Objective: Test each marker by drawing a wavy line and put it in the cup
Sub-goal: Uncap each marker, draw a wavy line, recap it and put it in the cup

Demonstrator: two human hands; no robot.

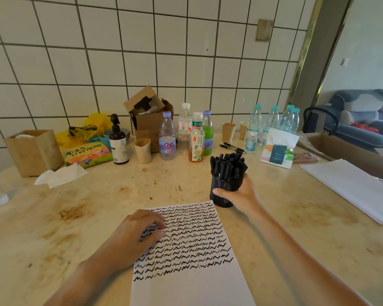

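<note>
R hand (239, 196) gripped the black mesh metal cup (223, 191), packed w/ black capped markers (228, 164), standing on the stained beige stone desk (93, 208) just beyond the paper's top-right corner.
L hand (139, 237) lay on the white paper sheet (192, 250) covered w/ rows of black wavy lines, fingers loosely curled, holding nothing; it hid the sheet's left edge. Sheet's bottom cut off by frame. R fingers hidden behind the cup; marker count unclear.

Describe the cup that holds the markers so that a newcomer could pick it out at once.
On the beige stone table, find the white sheet of wavy lines. At its far right corner the right hand grips a black wire-mesh cup. Unlike the paper cups behind, it bristles with black markers.
</note>
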